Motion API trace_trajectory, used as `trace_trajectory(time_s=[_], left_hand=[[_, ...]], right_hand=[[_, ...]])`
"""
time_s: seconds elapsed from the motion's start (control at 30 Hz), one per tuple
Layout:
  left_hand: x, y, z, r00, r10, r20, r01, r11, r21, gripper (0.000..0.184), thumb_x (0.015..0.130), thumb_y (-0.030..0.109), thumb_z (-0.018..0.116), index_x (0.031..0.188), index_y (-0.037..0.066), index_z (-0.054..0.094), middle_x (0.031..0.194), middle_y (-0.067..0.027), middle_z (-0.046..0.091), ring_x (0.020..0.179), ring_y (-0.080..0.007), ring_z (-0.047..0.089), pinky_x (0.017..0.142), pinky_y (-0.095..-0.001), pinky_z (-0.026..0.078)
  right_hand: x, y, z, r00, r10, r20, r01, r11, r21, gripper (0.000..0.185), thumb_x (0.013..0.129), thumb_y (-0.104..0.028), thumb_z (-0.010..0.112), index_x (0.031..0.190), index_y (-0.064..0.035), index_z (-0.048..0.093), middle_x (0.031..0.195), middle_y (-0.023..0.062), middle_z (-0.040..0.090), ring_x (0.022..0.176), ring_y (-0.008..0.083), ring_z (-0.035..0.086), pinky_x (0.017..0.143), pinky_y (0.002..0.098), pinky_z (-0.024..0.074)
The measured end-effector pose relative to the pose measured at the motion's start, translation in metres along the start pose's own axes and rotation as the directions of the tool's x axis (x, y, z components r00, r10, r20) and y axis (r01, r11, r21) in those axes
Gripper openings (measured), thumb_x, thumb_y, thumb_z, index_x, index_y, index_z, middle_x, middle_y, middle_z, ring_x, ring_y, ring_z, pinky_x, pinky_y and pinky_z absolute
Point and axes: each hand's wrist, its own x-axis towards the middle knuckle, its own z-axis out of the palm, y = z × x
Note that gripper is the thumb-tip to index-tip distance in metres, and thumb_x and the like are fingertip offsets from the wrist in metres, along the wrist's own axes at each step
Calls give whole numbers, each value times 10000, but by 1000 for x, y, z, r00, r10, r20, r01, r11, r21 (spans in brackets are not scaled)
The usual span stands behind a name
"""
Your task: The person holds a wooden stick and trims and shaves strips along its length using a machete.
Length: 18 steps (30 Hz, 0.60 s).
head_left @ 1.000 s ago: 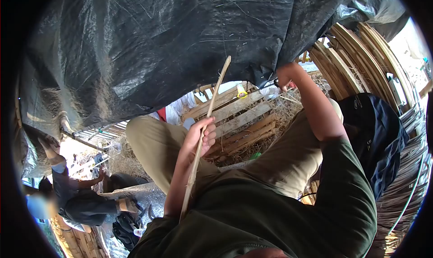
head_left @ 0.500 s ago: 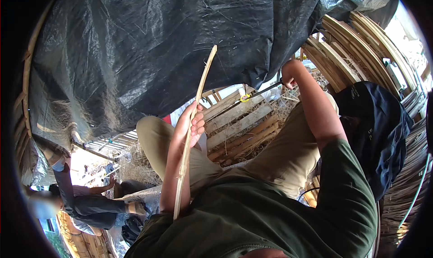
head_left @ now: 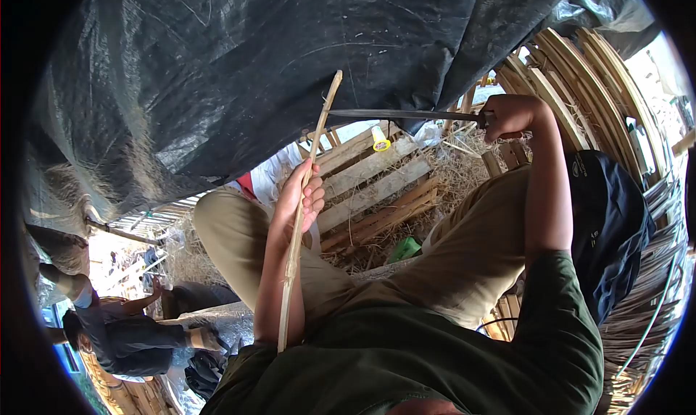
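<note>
My left hand [head_left: 303,197] is closed round the middle of a long, pale strip of split wood, perhaps bamboo [head_left: 291,259]. Its lower end rests near my left upper arm, and its upper end points up and away from me. My right hand [head_left: 510,116] is wrapped round the handle of a long knife [head_left: 413,115]. The narrow blade lies almost level, its tip at the strip's edge a little below the upper end; whether it touches, I cannot tell. My crossed legs are beneath both arms.
Dark plastic sheeting [head_left: 239,60] hangs ahead. Below lie wooden slats [head_left: 373,176], straw, a yellow-and-white cup [head_left: 381,141] and a green object [head_left: 404,250]. Stacked wood strips [head_left: 573,89] and a dark bag [head_left: 605,226] are at right. Another person [head_left: 130,335] sits at left.
My right hand has risen slightly and moved right, swinging the knife up so its blade reaches the wood strip. My left hand still grips the strip, nearly unmoved. The view has shifted slightly.
</note>
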Motion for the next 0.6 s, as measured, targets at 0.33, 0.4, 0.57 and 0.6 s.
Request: trace_trajectory(time_s=[0.33, 0.4, 0.57, 0.6], left_hand=[[22, -19, 19, 983, -166, 72, 174, 978, -116, 217, 1060, 269, 386, 1037, 93, 512, 528, 69, 376, 355, -40, 330, 307, -200, 285], [26, -18, 9, 982, -171, 83, 183, 966, -181, 183, 1050, 200, 360, 1060, 86, 503, 542, 65, 387, 366, -43, 341, 321, -198, 285], [33, -14, -3, 982, -174, 68, 185, 958, -218, 191, 1050, 189, 349, 1075, 80, 503, 555, 64, 384, 383, -43, 345, 338, -197, 292], [34, -12, -2, 982, -177, 69, 188, 958, -217, 192, 1050, 187, 348, 1078, 78, 503, 557, 64, 383, 385, -44, 344, 340, -198, 291]], right_hand=[[90, -109, 69, 914, -403, 39, 390, 903, 180, 427, 782, -354, 720, 972, 20, 641, 783, 110, 648, 668, 216, 631, 607, 365, 511], [101, -124, 79, 906, -414, 92, 381, 889, 253, 533, 808, -440, 721, 1042, 32, 641, 819, 127, 658, 677, 209, 650, 608, 341, 524], [107, -146, 85, 942, -267, 203, 139, 861, 489, 633, 834, -568, 714, 1058, 20, 643, 751, 106, 638, 668, 187, 651, 583, 319, 516], [108, -146, 83, 940, -277, 200, 150, 860, 488, 610, 844, -553, 712, 1068, 11, 648, 751, 115, 654, 676, 209, 660, 617, 342, 528]])
